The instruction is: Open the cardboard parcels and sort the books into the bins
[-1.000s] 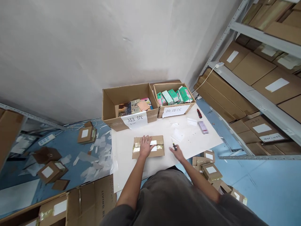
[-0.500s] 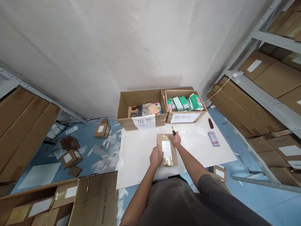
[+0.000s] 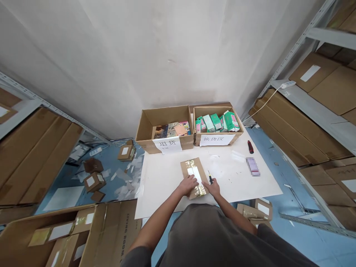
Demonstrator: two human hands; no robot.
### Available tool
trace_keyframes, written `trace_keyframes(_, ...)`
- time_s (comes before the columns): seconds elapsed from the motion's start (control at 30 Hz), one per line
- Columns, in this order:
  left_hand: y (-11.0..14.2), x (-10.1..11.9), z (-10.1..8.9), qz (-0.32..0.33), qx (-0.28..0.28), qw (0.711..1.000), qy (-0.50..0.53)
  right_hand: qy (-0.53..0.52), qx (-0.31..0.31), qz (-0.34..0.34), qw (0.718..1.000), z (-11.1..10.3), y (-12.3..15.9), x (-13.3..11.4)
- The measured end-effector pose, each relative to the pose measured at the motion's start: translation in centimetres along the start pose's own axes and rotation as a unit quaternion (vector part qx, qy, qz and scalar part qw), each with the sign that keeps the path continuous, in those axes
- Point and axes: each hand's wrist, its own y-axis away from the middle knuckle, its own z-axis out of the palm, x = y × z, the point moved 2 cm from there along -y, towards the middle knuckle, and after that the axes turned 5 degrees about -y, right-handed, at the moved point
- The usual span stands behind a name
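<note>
A flat brown cardboard parcel (image 3: 198, 165) lies slightly turned on the white table, with shiny tape on its ends and a white label on top. My left hand (image 3: 188, 184) holds it at its left side, fingers bent over the label; the thumb is hard to make out. In my right hand (image 3: 213, 187) is a utility knife (image 3: 210, 179), its blade pointing up and away from me. That hand is at the parcel's right edge, and its fingertips touch or nearly touch the cardboard.
Behind stand two labelled open cartons, one with flat printed packets (image 3: 172, 129), the other with green and white small boxes (image 3: 216, 121). A red and black cutter (image 3: 250, 147) and a blurred purple item (image 3: 253, 167) lie at right. Loaded shelves (image 3: 300, 129) and a large parcel carton (image 3: 91, 230) flank the table.
My right hand has come from the parcel's far end back to its near right side with the knife. The parcel has turned a little, and my left hand has moved further onto the label.
</note>
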Motion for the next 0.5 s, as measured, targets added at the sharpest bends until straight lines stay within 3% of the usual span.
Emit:
trace_keyframes(0.13, -0.7, 0.7, -1.2, -0.109, 0.053, 0.992, 0.018, 0.079, -0.019, -0.049, 0.995, -1.8, -4.6, -5.2)
trace_keyframes(0.3, -2.1, 1.8, -1.0, -0.273, 0.114, 0.953, 0.065, 0.153, -0.07, -0.182, 0.969, -2.7, -8.9, -11.9)
trace_keyframes(0.4, -3.1, 2.1, -0.6, -0.318, 0.109, 0.936, 0.105, 0.11, -0.079, -0.25, 0.959, -3.8, -9.5, -13.0)
trace_keyframes(0.5, -3.9, 2.2, -0.3, -0.367, 0.096, 0.913, 0.148, 0.034, -0.126, -0.262, 0.956, -5.7, -9.1, -10.9)
